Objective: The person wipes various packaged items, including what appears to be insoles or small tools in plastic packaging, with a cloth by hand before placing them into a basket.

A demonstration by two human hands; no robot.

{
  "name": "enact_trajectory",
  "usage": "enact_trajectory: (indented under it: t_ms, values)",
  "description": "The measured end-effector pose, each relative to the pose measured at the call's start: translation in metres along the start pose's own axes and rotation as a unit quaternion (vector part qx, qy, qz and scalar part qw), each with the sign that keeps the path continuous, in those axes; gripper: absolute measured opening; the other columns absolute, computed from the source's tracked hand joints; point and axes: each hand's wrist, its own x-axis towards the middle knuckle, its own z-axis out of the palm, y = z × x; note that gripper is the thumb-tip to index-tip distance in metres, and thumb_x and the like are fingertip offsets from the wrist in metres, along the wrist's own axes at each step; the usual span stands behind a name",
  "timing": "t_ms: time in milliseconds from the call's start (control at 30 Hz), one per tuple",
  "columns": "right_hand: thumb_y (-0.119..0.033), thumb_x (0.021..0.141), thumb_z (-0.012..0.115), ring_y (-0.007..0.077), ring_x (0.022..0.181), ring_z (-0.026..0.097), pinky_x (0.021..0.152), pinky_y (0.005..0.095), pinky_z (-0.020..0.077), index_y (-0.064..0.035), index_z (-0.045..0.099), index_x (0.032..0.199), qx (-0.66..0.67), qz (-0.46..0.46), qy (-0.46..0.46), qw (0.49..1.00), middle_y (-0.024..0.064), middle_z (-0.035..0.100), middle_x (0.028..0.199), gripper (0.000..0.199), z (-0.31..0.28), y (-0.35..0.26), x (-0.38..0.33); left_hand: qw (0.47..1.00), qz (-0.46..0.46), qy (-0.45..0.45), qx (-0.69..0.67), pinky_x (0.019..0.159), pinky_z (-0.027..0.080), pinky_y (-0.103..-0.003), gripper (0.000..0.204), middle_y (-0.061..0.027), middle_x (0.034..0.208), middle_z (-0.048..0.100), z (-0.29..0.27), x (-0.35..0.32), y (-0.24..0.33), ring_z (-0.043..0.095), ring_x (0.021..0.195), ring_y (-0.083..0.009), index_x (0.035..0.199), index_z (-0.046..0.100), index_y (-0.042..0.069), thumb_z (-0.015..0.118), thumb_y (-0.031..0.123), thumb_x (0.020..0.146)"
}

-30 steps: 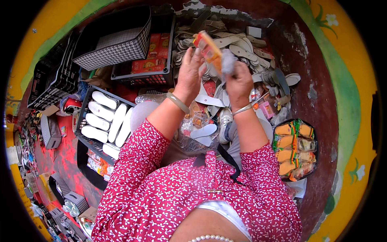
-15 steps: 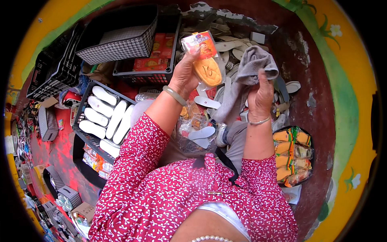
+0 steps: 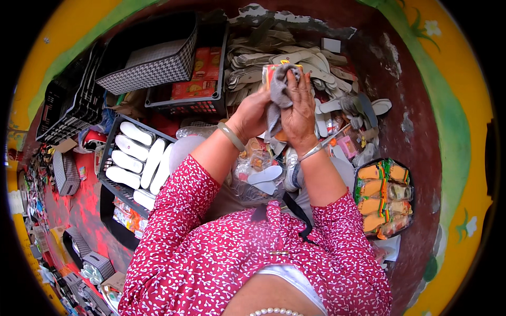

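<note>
Up in front of me, my left hand grips a packaged orange insole, whose red header card shows beside the cloth; most of the insole is hidden. My right hand presses a grey cloth flat against the pack, its fingers stretched upward over the cloth. Both hands nearly meet around it. Beneath them, clear plastic bags and a pale loose insole lie between my legs. Behind the hands spreads a heap of bare pale insoles.
At left, a dark crate holds white insoles. Behind it stand a houndstooth basket and a black crate with red boxes. A black tray of packed orange insoles sits at right, near the dark red wall.
My right hand has brought the cloth leftward onto the packaged insole and now presses it there. My left hand has shifted slightly right and down, and the pack has turned, mostly covered.
</note>
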Motion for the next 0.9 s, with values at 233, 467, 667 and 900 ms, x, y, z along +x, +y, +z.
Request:
enact_trajectory:
  t_ms: [233, 467, 667, 900]
  values:
    - [-0.011, 0.088, 0.052, 0.0341, 0.134, 0.028, 0.108, 0.0358, 0.0264, -0.0133, 0.047, 0.132, 0.205, 0.094, -0.003, 0.974, 0.0146, 0.037, 0.142, 0.045, -0.016, 0.02, 0.016, 0.994, -0.076, -0.041, 0.07, 0.098, 0.04, -0.036, 0.05, -0.008, 0.128, 0.048, 0.007, -0.011, -0.001, 0.05, 0.115, -0.0191, 0.14, 0.029, 0.008, 0.048, 0.012, 0.093]
    - [-0.013, 0.081, 0.058, 0.0244, 0.133, 0.035, 0.105, 0.0343, 0.0237, -0.0127, 0.06, 0.121, 0.039, -0.075, -0.102, 0.991, 0.0087, 0.049, 0.134, 0.041, -0.02, -0.022, 0.0, 0.946, 0.02, -0.047, 0.321, 0.09, 0.045, -0.031, 0.041, -0.0082, 0.119, 0.054, 0.001, -0.007, 0.015, 0.052, 0.106, -0.0156, 0.128, 0.045, 0.004, 0.054, 0.005, 0.087]
    - [-0.014, 0.078, 0.057, 0.0249, 0.13, 0.038, 0.098, 0.0349, 0.0254, -0.0155, 0.06, 0.12, -0.024, -0.049, 0.012, 0.998, 0.0051, 0.052, 0.132, 0.042, -0.012, -0.001, 0.007, 0.863, -0.04, -0.063, 0.5, 0.089, 0.043, -0.028, 0.033, -0.0087, 0.111, 0.059, -0.004, -0.004, 0.008, 0.05, 0.102, -0.0128, 0.117, 0.053, -0.001, 0.049, -0.001, 0.084]
    - [-0.003, 0.084, 0.047, 0.029, 0.099, 0.061, 0.081, 0.0314, 0.0474, -0.0031, 0.056, 0.119, 0.11, 0.26, 0.087, 0.955, 0.0151, 0.062, 0.11, 0.036, -0.03, 0.048, 0.019, 0.882, -0.046, -0.073, 0.464, 0.096, 0.04, -0.032, 0.049, -0.0124, 0.119, 0.055, 0.0, -0.008, 0.003, 0.051, 0.109, -0.018, 0.134, 0.036, 0.0, 0.05, 0.005, 0.088]
